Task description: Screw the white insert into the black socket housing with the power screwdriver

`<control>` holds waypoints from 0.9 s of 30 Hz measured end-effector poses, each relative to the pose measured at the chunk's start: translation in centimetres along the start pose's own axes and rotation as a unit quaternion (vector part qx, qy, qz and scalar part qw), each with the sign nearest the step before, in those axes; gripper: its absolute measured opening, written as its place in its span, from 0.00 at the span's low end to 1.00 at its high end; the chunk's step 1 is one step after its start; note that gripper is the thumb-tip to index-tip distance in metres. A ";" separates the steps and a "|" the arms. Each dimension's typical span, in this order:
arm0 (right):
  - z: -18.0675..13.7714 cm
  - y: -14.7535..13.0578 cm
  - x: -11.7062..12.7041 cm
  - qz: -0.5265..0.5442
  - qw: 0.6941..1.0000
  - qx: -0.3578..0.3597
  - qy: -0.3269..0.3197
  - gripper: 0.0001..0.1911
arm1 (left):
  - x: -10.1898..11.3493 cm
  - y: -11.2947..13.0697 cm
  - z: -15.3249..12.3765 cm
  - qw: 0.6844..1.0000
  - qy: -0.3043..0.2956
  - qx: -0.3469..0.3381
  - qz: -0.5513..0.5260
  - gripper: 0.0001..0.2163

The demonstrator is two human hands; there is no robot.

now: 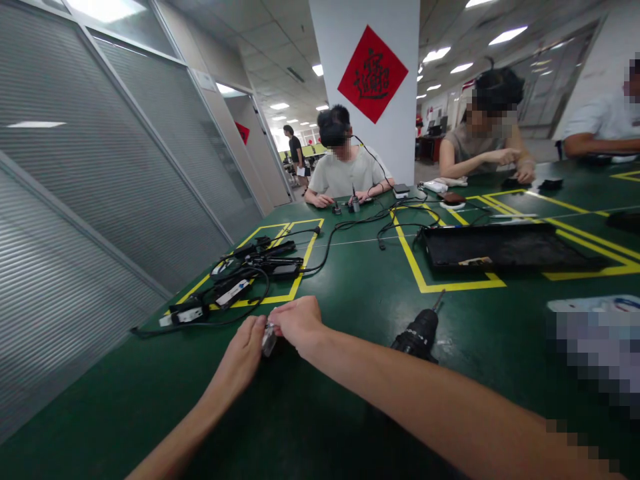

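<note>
The left hand (249, 339) and right hand (299, 321) share a grip on a small pale piece (269, 343) at the near side of the counter (350, 283), left of a drill (419, 335); it looks light, stiff, perhaps slick, best pinched by its edges.

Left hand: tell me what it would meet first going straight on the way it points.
Beyond the small part it holds, the left hand would likely meet the right hand first; the exact depth between them is unclear.
</note>
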State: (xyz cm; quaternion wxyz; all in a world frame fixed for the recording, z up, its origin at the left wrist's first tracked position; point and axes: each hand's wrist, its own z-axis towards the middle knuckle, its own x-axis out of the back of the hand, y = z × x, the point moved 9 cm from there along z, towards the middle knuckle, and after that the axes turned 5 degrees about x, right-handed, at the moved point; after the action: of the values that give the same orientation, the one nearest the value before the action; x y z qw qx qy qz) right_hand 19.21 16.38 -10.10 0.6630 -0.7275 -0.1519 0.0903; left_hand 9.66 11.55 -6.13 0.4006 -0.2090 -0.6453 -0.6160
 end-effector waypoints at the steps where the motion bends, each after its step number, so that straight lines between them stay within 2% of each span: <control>1: 0.0 0.0 0.7 0.013 1.000 0.000 0.013 0.08 | -0.5 0.6 0.1 1.000 -0.006 -0.010 -0.007 0.20; 5: -0.4 0.6 2.8 0.044 0.997 -0.003 0.061 0.08 | -1.8 2.4 0.2 0.999 -0.005 -0.036 -0.040 0.19; 8: -0.6 0.6 3.4 0.056 0.996 -0.001 0.070 0.07 | -2.3 3.3 -0.1 0.997 -0.014 -0.030 -0.064 0.19; 14: -0.9 0.3 4.2 0.028 0.997 0.007 0.074 0.07 | -1.7 4.8 -0.7 0.998 -0.005 -0.025 -0.061 0.18; 21: -0.6 1.0 4.9 0.002 0.998 -0.011 0.059 0.06 | -1.8 4.7 -0.1 0.999 -0.027 -0.016 -0.028 0.19; 27: -0.9 2.9 6.2 -0.008 0.994 -0.084 0.066 0.06 | -3.2 4.4 -0.1 0.998 -0.057 -0.030 0.016 0.21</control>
State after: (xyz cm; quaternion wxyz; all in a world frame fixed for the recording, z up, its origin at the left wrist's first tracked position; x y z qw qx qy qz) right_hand 25.62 17.49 -12.46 0.6087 -0.7838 -0.1205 0.0236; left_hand 14.90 12.88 -5.82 0.3664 -0.2665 -0.6448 -0.6156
